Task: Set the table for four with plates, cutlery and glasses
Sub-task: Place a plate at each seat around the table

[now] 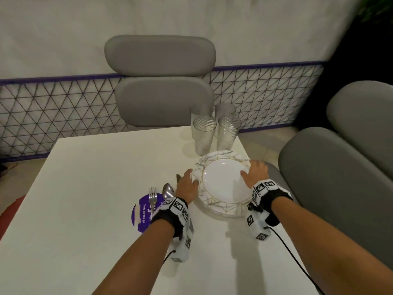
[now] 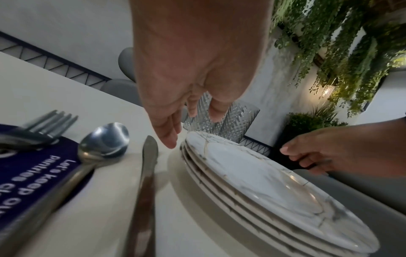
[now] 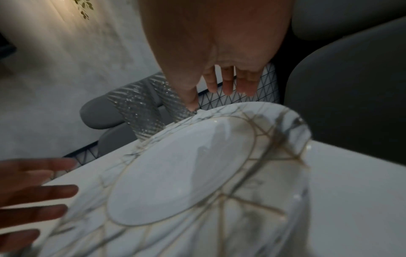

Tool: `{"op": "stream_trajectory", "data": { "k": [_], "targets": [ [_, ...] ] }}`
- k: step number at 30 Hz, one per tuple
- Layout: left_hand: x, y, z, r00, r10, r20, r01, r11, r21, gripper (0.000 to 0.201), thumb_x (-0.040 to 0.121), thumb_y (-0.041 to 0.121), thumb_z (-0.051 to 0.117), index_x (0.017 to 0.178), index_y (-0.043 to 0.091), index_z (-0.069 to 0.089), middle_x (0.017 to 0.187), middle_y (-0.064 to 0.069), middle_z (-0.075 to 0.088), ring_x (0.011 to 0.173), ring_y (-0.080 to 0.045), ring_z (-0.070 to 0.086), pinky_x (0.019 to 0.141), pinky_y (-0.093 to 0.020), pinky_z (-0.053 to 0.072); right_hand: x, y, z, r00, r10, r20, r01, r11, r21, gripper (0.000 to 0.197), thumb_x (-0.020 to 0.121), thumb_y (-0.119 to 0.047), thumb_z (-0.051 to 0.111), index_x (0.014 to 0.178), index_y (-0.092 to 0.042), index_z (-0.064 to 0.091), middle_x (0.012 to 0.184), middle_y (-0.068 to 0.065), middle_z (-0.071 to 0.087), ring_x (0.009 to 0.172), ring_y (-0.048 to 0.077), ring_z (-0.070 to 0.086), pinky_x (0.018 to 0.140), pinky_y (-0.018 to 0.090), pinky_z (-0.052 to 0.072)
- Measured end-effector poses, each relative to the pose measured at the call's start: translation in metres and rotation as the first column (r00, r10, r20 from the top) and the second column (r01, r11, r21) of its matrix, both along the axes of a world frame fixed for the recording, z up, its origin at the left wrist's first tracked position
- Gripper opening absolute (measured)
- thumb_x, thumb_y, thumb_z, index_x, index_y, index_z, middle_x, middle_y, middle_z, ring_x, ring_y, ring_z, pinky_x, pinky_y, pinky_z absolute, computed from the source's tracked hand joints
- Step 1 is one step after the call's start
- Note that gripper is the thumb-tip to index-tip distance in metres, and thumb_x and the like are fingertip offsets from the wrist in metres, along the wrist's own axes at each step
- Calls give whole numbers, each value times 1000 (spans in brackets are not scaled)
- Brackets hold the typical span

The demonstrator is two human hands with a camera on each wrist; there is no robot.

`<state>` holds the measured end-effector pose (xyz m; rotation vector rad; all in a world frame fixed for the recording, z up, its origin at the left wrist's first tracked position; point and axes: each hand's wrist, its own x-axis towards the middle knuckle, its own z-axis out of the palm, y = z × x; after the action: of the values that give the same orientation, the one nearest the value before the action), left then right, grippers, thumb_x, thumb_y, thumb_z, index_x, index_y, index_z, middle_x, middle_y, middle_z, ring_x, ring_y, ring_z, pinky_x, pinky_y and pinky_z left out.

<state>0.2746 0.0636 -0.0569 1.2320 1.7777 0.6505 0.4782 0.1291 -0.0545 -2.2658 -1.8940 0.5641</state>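
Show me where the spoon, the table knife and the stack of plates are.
spoon (image 2: 104, 139), left wrist view, on its bowl.
table knife (image 2: 147, 167), left wrist view, on the blade.
stack of plates (image 1: 223, 179), head view, on the bare centre of the top plate.

I read this as an office pantry or small canteen. On the white table (image 1: 89, 188) sits a round purple sticker (image 1: 142, 211) reading "Clean as you go" and "Let's keep our pantries". Grey padded chairs (image 1: 159, 81) stand behind and right of the table, beyond them a purple-trimmed triangle-grid wall panel (image 1: 53, 107), and hanging greenery (image 2: 342, 52) up right.
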Motion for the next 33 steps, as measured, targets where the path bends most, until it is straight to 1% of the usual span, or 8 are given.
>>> {"op": "stream_trajectory", "data": {
  "k": [5, 9, 14, 19, 23, 26, 29, 33],
  "targets": [
    [12, 25, -10, 996, 22, -90, -24, 1000, -18, 51, 98, 15, 38, 147, 14, 24, 141, -20, 43, 137, -34, 29, 118, -44, 10, 23, 8, -15, 996, -81, 45, 84, 994, -76, 65, 89, -39, 54, 136, -2, 29, 141, 19, 32, 132, 34, 29, 109, 38, 26],
    [20, 30, -10, 994, 85, -68, -94, 985, -146, 53, 99, 18, 34, 148, 10, 15, 142, -24, 41, 139, -33, 28, 112, -36, 22, 32, 8, -28, 989, -149, -4, 147, 979, -144, 69, 87, -41, 56, 134, 2, 29, 140, 17, 35, 131, 31, 33, 108, 36, 27],
    [24, 26, -5, 988, 151, -27, -153, 964, -218, 62, 98, 41, 37, 142, -2, 27, 145, -19, 37, 133, -31, 39, 110, -35, 29, 54, 6, -47, 904, -273, -329, 214, 955, -205, 75, 71, -33, 77, 128, -1, 39, 131, 15, 46, 120, 35, 47, 97, 47, 44],
    [21, 3, -5, 947, 255, 193, -237, 965, -115, 68, 94, 54, 35, 139, 4, 33, 143, -14, 39, 127, -30, 43, 107, -36, 33, 67, -22, -44, 754, -341, -561, 269, 940, -210, 67, 73, -13, 76, 128, 2, 41, 125, 18, 54, 117, 34, 51, 92, 38, 44],
    [3, -25, -8, 812, 372, 449, -351, 927, -132, 78, 86, 60, 47, 143, 11, 27, 143, -12, 42, 126, -30, 46, 106, -49, 39, 68, -43, -36, 666, -268, -696, 243, 960, -138, 61, 75, -12, 75, 126, 0, 43, 114, 12, 55, 104, 25, 53, 86, 32, 42],
    [-13, -49, -8, 792, 400, 461, -401, 911, -100, 67, 88, 50, 52, 137, 9, 33, 134, -13, 48, 118, -31, 53, 100, -49, 44, 65, -56, -31, 615, -240, -751, 239, 964, -112, 48, 80, -18, 70, 119, -3, 46, 106, 9, 57, 97, 23, 54, 80, 32, 44],
    [-37, -72, -6, 812, 445, 378, -476, 879, -11, 40, 93, 40, 50, 116, 8, 45, 117, -6, 57, 101, -23, 55, 88, -36, 45, 65, -66, -28, 571, -238, -786, 278, 956, -87, 24, 89, -17, 58, 108, -3, 53, 108, 16, 62, 93, 25, 57, 83, 37, 48],
    [-84, -103, 0, 771, 514, 375, -576, 815, 67, 30, 91, 37, 55, 103, 10, 50, 112, -18, 61, 94, -27, 58, 87, -44, 48, 67, -77, -28, 535, -288, -794, 388, 919, -72, 24, 92, -9, 52, 111, 5, 56, 112, 23, 61, 92, 23, 54, 83, 34, 43]
  ]
}}
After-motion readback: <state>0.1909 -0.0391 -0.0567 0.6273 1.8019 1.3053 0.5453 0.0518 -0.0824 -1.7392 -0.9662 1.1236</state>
